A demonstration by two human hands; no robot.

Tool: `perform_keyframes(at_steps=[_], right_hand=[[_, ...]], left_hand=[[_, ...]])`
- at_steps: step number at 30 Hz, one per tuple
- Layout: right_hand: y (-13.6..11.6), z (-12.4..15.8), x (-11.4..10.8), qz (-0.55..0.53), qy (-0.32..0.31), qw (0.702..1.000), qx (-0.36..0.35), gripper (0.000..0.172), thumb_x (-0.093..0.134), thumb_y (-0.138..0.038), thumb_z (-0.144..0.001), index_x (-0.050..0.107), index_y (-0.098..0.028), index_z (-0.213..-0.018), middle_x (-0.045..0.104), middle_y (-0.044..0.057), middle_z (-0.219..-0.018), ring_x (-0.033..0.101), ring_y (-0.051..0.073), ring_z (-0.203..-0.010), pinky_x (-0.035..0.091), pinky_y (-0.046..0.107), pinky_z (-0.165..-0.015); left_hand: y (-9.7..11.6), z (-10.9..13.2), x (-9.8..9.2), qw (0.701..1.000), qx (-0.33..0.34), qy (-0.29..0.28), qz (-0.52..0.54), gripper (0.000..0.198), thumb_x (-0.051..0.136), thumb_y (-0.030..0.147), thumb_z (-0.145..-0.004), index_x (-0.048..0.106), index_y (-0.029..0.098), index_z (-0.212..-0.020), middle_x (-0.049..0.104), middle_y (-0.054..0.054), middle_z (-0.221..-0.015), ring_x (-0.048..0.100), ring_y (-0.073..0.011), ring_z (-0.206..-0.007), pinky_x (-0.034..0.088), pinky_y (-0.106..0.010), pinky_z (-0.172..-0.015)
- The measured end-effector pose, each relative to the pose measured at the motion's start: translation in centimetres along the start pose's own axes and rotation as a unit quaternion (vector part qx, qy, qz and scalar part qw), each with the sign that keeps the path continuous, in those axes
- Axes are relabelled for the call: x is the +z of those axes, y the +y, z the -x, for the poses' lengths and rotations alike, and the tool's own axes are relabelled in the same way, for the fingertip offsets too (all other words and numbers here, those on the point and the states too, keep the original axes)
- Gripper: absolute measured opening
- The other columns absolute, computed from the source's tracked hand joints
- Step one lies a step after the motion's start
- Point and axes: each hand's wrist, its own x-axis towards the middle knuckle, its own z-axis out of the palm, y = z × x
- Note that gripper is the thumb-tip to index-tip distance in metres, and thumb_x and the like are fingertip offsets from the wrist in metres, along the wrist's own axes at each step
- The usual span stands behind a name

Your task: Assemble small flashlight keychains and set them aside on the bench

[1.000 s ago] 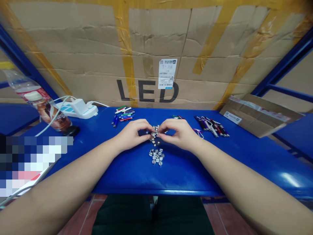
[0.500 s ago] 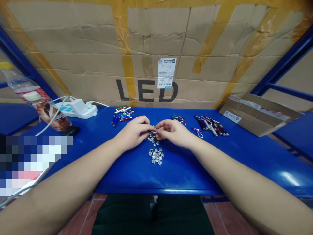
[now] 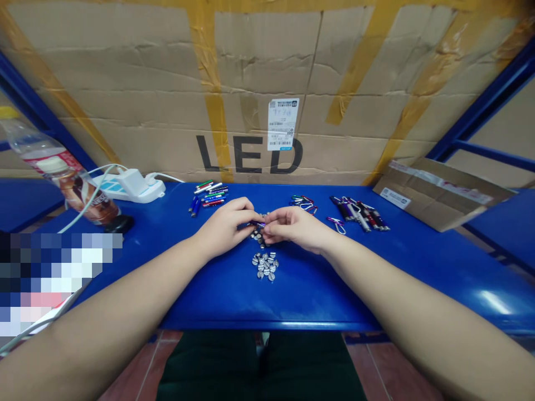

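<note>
My left hand point(image 3: 225, 227) is closed around a small purple metal tube point(image 3: 258, 224), like a mini flashlight body, held level over the table. The fingertips of my right hand point(image 3: 297, 228) pinch together at the tube's right end; whether a smaller part sits between them is hidden. Under the fingers lies a loose pile of button cells point(image 3: 258, 237), partly covered by the hands. Nearer to me is a group of round silver screw caps point(image 3: 265, 265) with a ridge across each.
Coloured tubes point(image 3: 211, 195) lie at the back left. Carabiners point(image 3: 304, 203) and finished-looking flashlights point(image 3: 360, 214) lie back right, before a small carton point(image 3: 438, 192). A power strip point(image 3: 142, 192) and bottles point(image 3: 90, 195) stand left. A large cardboard box point(image 3: 159, 100) walls the back.
My right hand has shifted slightly down and its fingertips have changed their grip at the tube's end. More of the purple tube shows now. My left hand stays nearly still.
</note>
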Motion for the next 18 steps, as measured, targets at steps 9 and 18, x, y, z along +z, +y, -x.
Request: perform_keyframes(at_steps=[9,18], right_hand=[[-0.11,0.05,-0.16,-0.041,-0.026,0.999,-0.007,0.034,0.095,-0.018,-0.065,0.076,-0.011,-0.092,0.079,0.005,-0.077,0.077,0.014,-0.068,0.066,0.022,-0.07],[-0.27,0.24,-0.09,-0.055,-0.022,0.998,-0.016,0.034,0.096,-0.018,-0.062,0.075,-0.011,-0.088,0.079,0.006,-0.074,0.078,0.015,-0.069,0.066,0.024,-0.07]], left_hand=[[0.11,-0.14,-0.18,0.999,0.015,0.025,-0.02,0.019,0.065,0.014,-0.095,0.076,0.021,-0.108,0.059,-0.004,-0.095,0.06,-0.0186,-0.089,0.053,-0.034,-0.082],[0.26,-0.14,-0.32,0.999,-0.02,0.03,0.022,0.016,0.067,0.013,-0.093,0.075,0.021,-0.105,0.064,-0.004,-0.098,0.065,-0.0177,-0.091,0.056,-0.033,-0.085]])
